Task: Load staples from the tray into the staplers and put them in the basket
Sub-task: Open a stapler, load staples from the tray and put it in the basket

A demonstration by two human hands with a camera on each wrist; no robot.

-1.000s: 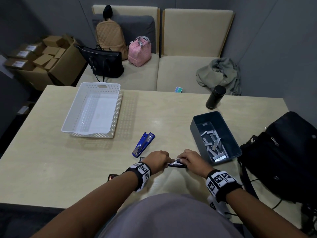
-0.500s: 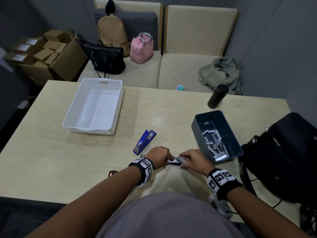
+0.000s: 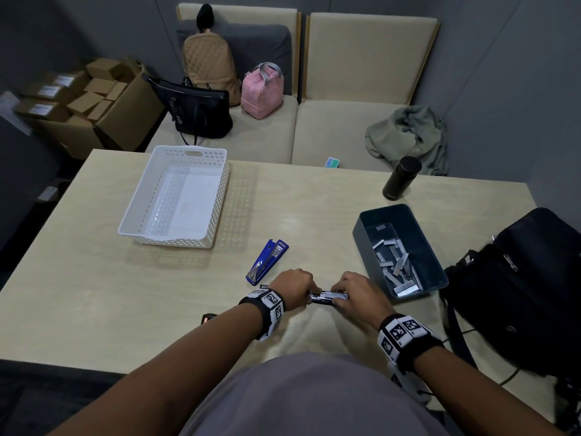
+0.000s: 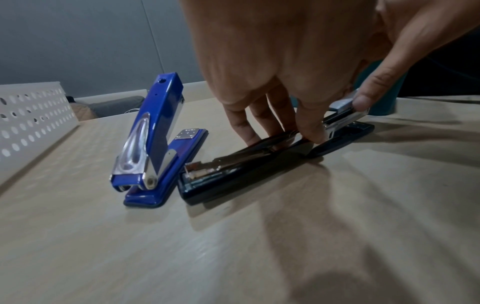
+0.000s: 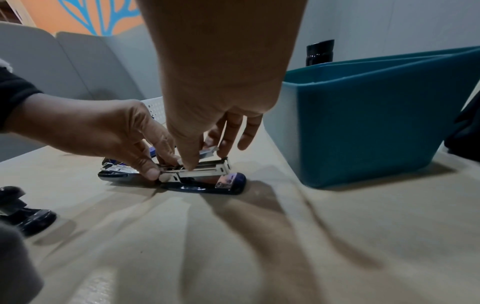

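Note:
A dark blue stapler (image 3: 319, 298) lies opened flat on the table near the front edge. My left hand (image 3: 306, 292) grips it at the hinge, fingers on the metal arm (image 4: 285, 133). My right hand (image 5: 205, 156) pinches a strip of staples (image 5: 209, 152) just above the open magazine (image 5: 207, 167). A second, brighter blue stapler (image 4: 155, 139) stands open just left of it. The white perforated basket (image 3: 220, 171) sits at the far left with nothing in it. The dark tray (image 3: 364, 234) with several staple strips stands to the right of my right hand.
A third dark stapler (image 5: 23, 214) lies by my left forearm. A black bottle (image 3: 402, 177) stands behind the tray and a black bag (image 3: 518, 287) fills the right table edge. Bags, a jacket and boxes lie on the seats beyond.
My right hand has brought the staple strip down over the stapler's open magazine. My left hand has kept its hold on the stapler.

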